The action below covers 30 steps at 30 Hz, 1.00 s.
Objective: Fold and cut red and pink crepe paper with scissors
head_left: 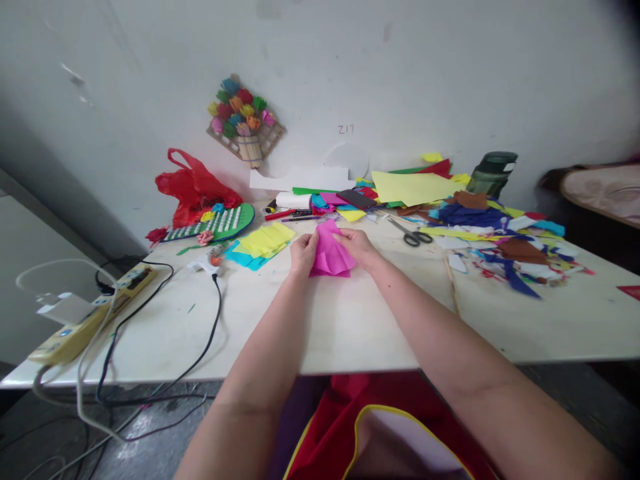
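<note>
Pink crepe-like paper (331, 255) is held up between my two hands over the white table. My left hand (304, 253) pinches its left edge, fingers closed. On the other side, my right hand (356, 247) grips its upper right edge between thumb and fingers. The paper hangs creased, its lower edge close to the tabletop; whether it touches is hard to tell. To the left of my hands lie yellow paper sheets (269, 239) on top of blue paper sheets (247, 260). A white glue gun (204, 265) with a black cord rests farther left.
Dark-handled scissors (418, 238) lie right of my hands, beside a heap of coloured scraps (520, 253). A green bottle (493, 175) stands behind it. A red plastic bag (195, 190) and a green decorated board (235, 223) are back left. A power strip (95, 317) and cords occupy the left edge.
</note>
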### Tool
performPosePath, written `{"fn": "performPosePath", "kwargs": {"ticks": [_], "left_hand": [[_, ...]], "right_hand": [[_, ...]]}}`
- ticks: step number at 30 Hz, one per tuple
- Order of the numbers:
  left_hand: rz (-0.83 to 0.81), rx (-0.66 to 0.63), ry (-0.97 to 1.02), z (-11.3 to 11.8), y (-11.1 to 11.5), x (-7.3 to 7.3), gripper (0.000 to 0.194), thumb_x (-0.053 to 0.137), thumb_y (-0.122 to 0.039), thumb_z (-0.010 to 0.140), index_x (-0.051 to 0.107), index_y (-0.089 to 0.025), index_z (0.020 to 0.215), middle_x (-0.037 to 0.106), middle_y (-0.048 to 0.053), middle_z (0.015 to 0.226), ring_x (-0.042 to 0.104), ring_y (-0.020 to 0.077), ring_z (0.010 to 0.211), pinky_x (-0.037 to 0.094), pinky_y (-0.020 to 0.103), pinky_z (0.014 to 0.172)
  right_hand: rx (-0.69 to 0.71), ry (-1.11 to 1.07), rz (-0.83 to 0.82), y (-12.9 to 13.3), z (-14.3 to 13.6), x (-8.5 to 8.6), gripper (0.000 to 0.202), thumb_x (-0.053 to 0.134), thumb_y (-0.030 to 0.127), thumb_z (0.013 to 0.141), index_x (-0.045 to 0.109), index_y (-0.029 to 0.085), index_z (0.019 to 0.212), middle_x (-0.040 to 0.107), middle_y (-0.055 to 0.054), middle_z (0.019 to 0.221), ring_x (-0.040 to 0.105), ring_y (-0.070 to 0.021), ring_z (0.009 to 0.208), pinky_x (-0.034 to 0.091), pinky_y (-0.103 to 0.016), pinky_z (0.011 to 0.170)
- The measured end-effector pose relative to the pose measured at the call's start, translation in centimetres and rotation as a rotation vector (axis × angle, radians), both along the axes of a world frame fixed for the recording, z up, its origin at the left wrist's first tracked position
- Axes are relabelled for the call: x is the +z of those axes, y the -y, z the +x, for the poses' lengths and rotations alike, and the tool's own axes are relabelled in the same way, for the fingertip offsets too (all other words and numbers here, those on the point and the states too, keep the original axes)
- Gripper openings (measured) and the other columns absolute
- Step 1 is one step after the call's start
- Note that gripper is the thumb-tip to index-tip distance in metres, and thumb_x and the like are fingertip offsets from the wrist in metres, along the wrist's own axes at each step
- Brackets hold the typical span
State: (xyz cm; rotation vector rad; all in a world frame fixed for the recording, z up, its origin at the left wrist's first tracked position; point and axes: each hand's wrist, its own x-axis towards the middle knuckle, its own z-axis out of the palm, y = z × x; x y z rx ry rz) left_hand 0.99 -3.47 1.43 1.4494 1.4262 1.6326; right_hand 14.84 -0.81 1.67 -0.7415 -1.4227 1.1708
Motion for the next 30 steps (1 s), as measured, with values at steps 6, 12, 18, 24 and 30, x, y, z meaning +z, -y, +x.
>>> {"fn": "performPosePath", "kwargs": {"ticks": [6,12,18,24,30], "left_hand": [[-0.017,-0.002,0.094,-0.24,-0.17,-0.2,0.034,0.054,-0.047,0.069,0.048,-0.016,0.056,0.038,-0.004,0.05,0.036,0.0084,0.051,0.028,0.021,0.048],[-0.033,-0.032,0.16,-0.27,-0.1,-0.14,0.035,0.057,-0.047,0.067,0.046,-0.016,0.054,0.039,-0.004,0.049,0.036,0.008,0.05,0.029,0.021,0.047],[-0.027,-0.04,0.179,-0.27,0.0,-0.08,0.04,0.056,-0.053,0.066,0.046,-0.016,0.055,0.041,-0.004,0.05,0.037,0.0078,0.049,0.029,0.021,0.047],[-0.015,-0.058,0.188,-0.16,-0.06,0.09,0.038,0.059,-0.053,0.064,0.052,-0.016,0.067,0.048,-0.002,0.057,0.043,0.009,0.053,0.034,0.021,0.049],[0.049,0.008,-0.019,-0.05,0.16,0.75,0.038,0.049,-0.051,0.073,0.046,-0.017,0.057,0.04,-0.004,0.053,0.036,0.0077,0.051,0.029,0.02,0.049]], "right_hand": [[0.045,-0.032,0.025,0.18,-0.13,0.11,0.028,0.063,0.031,0.065,0.069,0.018,0.089,0.069,-0.001,0.087,0.059,-0.0211,0.095,0.042,-0.036,0.089],[0.056,-0.061,0.016,0.26,-0.25,0.12,0.031,0.064,0.03,0.065,0.069,0.019,0.094,0.067,-0.002,0.099,0.056,-0.021,0.104,0.04,-0.036,0.094],[0.09,-0.07,0.019,0.63,-0.04,0.45,0.03,0.066,0.03,0.065,0.069,0.02,0.093,0.066,-0.003,0.102,0.054,-0.0202,0.107,0.038,-0.036,0.096],[0.098,-0.139,-0.027,0.52,-0.09,0.35,0.032,0.066,0.03,0.064,0.067,0.019,0.094,0.067,-0.003,0.098,0.058,-0.0207,0.098,0.043,-0.036,0.089],[0.092,-0.113,-0.037,0.43,0.19,0.34,0.044,0.065,0.023,0.062,0.061,0.018,0.106,0.068,-0.003,0.086,0.062,-0.0179,0.079,0.048,-0.034,0.078]]}}
